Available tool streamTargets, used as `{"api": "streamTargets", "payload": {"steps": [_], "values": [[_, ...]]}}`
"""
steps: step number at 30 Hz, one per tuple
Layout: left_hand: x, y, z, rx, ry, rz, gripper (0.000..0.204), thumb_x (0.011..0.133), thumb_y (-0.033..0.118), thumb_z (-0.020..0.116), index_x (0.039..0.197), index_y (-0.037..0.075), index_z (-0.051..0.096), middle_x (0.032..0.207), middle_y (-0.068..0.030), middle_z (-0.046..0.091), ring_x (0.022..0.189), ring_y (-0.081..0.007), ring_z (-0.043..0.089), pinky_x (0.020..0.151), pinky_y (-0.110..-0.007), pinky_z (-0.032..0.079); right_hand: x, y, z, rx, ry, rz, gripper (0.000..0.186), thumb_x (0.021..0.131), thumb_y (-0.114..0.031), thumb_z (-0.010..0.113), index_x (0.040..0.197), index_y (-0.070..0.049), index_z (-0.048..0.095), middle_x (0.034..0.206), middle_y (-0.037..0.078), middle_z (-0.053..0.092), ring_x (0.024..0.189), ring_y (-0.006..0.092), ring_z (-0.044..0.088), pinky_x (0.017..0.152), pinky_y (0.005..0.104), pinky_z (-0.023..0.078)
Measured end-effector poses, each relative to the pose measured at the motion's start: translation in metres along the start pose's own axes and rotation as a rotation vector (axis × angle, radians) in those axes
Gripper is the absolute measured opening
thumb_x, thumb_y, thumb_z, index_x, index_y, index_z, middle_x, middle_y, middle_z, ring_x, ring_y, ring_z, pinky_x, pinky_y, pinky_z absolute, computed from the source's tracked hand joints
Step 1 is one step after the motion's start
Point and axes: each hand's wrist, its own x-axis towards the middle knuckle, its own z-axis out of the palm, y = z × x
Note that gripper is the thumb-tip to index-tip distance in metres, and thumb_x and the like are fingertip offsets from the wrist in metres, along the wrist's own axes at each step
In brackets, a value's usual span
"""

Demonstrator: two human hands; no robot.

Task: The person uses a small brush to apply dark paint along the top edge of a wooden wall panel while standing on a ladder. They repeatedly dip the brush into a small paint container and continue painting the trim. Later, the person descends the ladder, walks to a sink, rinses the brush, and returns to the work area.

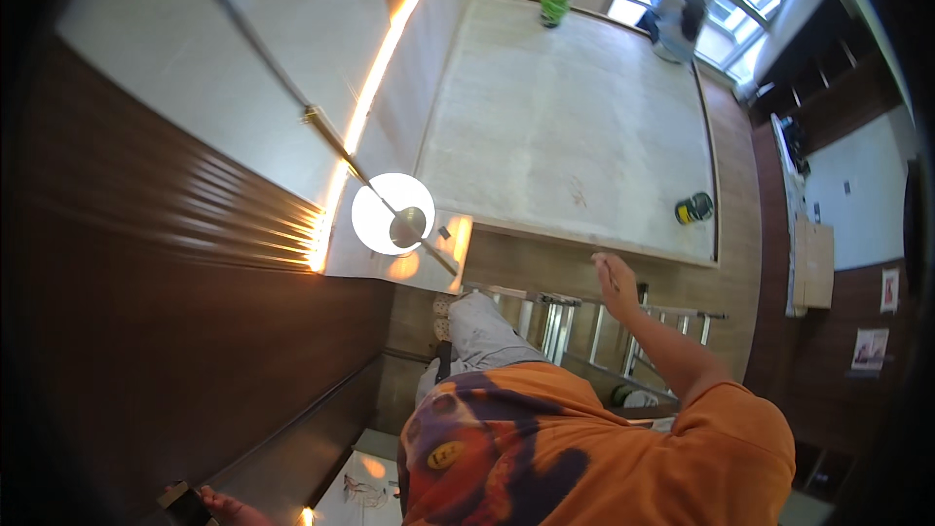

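Observation:
My left hand [226,508] grips a dark flat object [183,503] at the lower left, beside the dark wood wall panel [195,341]. My right hand [614,282] is raised with curled fingers around a thin, small object, too small to identify, above an aluminium ladder [560,312]. A lit white round pendant lamp [375,205] with a brass rod [331,131] hangs left of centre, over a pale ledge [351,268]. My legs in pale trousers and my orange shirt fill the lower middle.
A large pale platform [565,107] holds a dark tub [693,207] and a green bucket [553,8]. Another person [682,10] sits by the window. At the right are cardboard [813,263] and a dark-wood cabinet wall. A glowing light strip [380,68] runs up the left wall.

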Motion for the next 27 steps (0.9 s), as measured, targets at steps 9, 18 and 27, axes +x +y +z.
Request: {"api": "streamTargets", "payload": {"steps": [9,18,27], "values": [[-0.007,0.025,0.105,0.067,0.206,-0.271,0.025,0.097,0.018,0.069,0.116,0.004,0.061,0.108,-0.0127,0.064,0.084,-0.0239,0.063,0.069,-0.034,0.054,-0.047,0.121,0.095,0.099,0.36,0.474,0.027,0.104,-0.029,0.055,0.111,-0.006,0.067,0.103,0.02,0.07,0.097,0.0412,0.067,0.085,0.044,0.05],[0.03,0.054,0.107,-0.055,0.451,-0.707,0.011,0.097,0.015,0.07,0.101,0.006,0.068,0.097,-0.0081,0.068,0.075,-0.0185,0.063,0.064,-0.03,0.054,-0.01,0.095,0.166,-0.071,0.145,0.771,0.028,0.102,-0.035,0.052,0.114,-0.015,0.067,0.111,0.015,0.072,0.105,0.0397,0.067,0.088,0.0502,0.052],[0.03,-0.007,0.118,0.019,0.165,-1.034,0.022,0.102,0.022,0.061,0.114,0.004,0.064,0.11,-0.0109,0.066,0.088,-0.0257,0.064,0.07,-0.037,0.058,-0.012,0.089,0.162,-0.086,0.313,0.773,0.029,0.101,-0.035,0.053,0.109,-0.011,0.067,0.106,0.018,0.071,0.101,0.0419,0.066,0.085,0.0504,0.051]]}}
